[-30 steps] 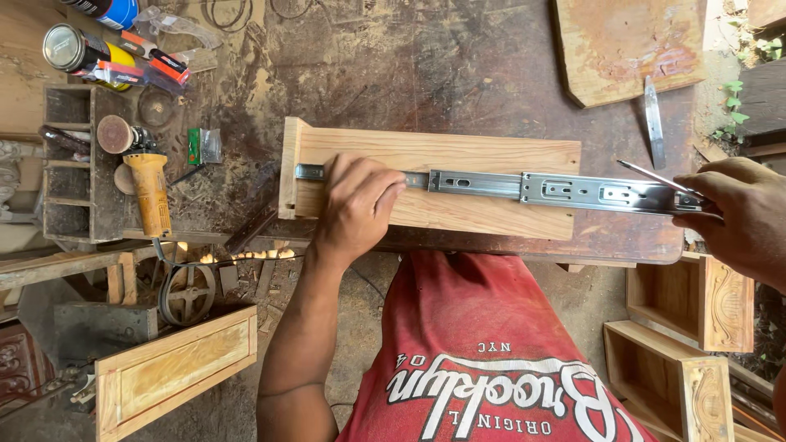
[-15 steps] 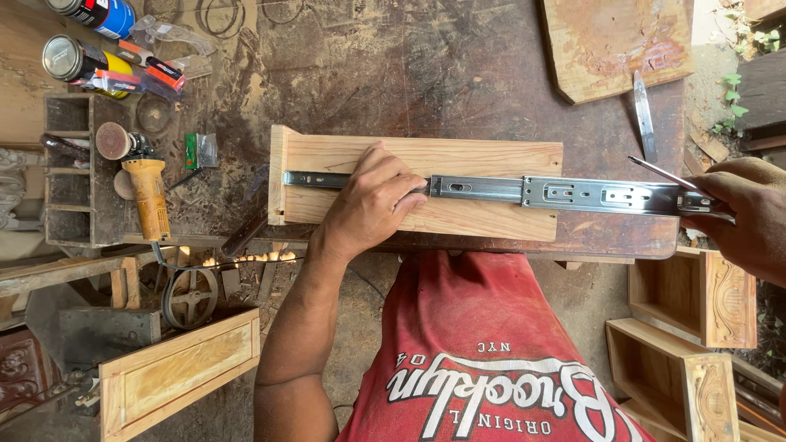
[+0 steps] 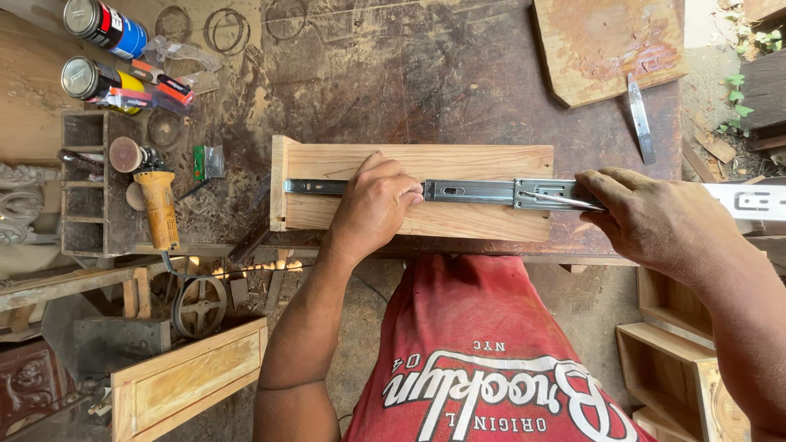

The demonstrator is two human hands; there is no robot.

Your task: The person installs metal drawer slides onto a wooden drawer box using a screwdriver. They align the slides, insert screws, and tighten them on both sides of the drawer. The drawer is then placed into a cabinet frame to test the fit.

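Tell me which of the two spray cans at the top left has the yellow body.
The lower can, nearer the person. Its body shows yellow beside a black band; the upper can is blue, red and white.

Spray cans (image 3: 102, 51), yellow grinder (image 3: 155, 205), chisel (image 3: 639, 119) lie about.

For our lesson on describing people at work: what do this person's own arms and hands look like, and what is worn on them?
Both arms are bare from upper arm to fingers: no sleeves reach them, and no gloves, watch or rings show. The left hand and right hand look dusty from workshop use. The only clothing in view is a red shirt with white lettering.
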